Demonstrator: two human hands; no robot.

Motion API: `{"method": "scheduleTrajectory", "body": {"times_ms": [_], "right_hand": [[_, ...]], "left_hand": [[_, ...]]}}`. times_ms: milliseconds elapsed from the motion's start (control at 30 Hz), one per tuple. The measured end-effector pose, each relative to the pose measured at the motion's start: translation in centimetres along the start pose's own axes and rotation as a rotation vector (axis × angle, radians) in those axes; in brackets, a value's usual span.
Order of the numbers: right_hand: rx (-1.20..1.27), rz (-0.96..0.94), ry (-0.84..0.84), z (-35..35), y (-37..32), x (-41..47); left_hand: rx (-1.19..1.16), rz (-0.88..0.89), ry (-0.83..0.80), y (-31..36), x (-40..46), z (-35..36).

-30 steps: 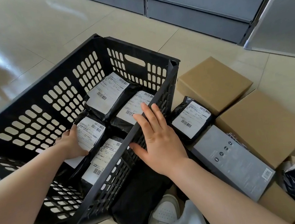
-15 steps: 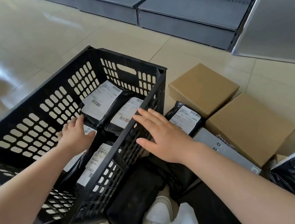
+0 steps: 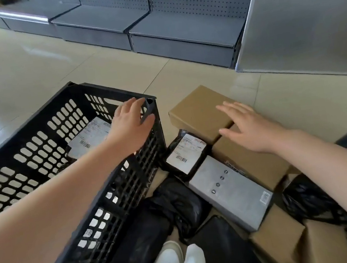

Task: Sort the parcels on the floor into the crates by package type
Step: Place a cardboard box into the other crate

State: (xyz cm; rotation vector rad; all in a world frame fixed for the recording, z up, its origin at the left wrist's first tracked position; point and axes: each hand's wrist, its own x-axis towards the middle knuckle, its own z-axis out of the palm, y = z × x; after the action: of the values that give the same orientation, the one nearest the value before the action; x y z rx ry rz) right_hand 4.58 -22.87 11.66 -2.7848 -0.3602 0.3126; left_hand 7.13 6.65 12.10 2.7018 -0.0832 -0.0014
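Sorting partway: bags crated, boxes not yet.

Left hand (image 3: 132, 123) rests open-fingered at the black crate (image 3: 37, 150) corner; right hand (image 3: 250, 127), fingers spread and empty, hovers over the brown boxes (image 3: 196, 108). Labelled bags (image 3: 90, 138) lie in the crate; one labelled bag (image 3: 185, 154), a grey box (image 3: 230, 190) and black bags (image 3: 178, 206) remain on the floor.

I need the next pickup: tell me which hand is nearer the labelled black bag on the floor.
Right. The right hand hovers over the brown boxes just beside the labelled black bag; the left hand is at the crate's far corner.
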Motion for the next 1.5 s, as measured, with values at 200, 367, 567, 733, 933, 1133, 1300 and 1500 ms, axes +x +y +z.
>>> {"method": "scheduleTrajectory", "body": {"times_ms": [200, 367, 567, 733, 933, 1133, 1300, 1500], "right_hand": [[0.147, 0.308, -0.030, 1.2, 5.9, -3.0], [0.301, 0.578, -0.100, 4.9, 9.9, -4.1], [0.517, 0.776, -0.070, 8.1, 12.4, -3.8], [0.744, 0.971, -0.017, 10.6, 13.5, -3.0], [0.831, 1.092, -0.003, 13.1, 14.4, -2.9], [0.772, 1.121, 0.074, 14.0, 15.3, -2.9], [0.789, 1.215, 0.133, 14.6, 14.8, -3.4], [1.050, 1.214, 0.101, 15.1, 13.7, -3.9]], "left_hand": [[0.146, 0.105, -0.155, 5.0, 1.1, 5.9], [0.260, 0.023, -0.350, 6.8, 2.3, 11.3], [0.180, -0.093, -0.511, 8.4, 3.3, 16.4], [0.083, -0.130, -0.561, 9.4, 4.2, 19.6], [0.039, -0.094, -0.617, 10.5, 4.2, 23.7], [-0.005, -0.086, -0.585, 10.8, 4.9, 25.8], [-0.159, -0.179, -0.625, 10.4, 5.0, 26.2], [-0.326, -0.263, -0.586, 9.8, 4.4, 26.6]]}}
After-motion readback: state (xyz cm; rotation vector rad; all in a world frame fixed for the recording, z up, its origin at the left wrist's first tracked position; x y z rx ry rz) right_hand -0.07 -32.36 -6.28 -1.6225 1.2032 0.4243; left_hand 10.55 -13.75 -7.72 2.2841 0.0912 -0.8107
